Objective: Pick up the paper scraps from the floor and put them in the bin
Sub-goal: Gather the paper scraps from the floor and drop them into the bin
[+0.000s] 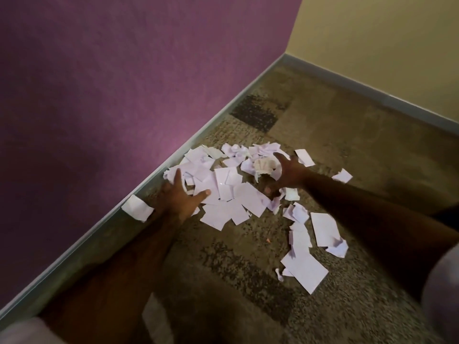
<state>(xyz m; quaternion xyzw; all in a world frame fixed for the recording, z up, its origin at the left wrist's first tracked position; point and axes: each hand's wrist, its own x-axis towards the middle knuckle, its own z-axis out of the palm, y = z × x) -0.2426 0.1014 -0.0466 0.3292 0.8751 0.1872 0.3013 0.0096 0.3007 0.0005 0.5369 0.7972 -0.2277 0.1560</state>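
Note:
A heap of white paper scraps (228,184) lies on the carpet near the purple wall. My left hand (177,197) is spread over the heap's left edge, fingers straight, thumb on a flat sheet. My right hand (285,175) reaches over the right side of the heap with its fingers splayed, beside a crumpled ball of paper (263,166). More loose scraps (305,244) trail toward me on the right. One folded scrap (136,207) leans against the baseboard. No bin is in view.
The purple wall (111,95) and its grey baseboard (198,137) run along the left. A yellow wall (385,45) closes the corner at the back right. Patterned brown carpet (347,145) covers the floor.

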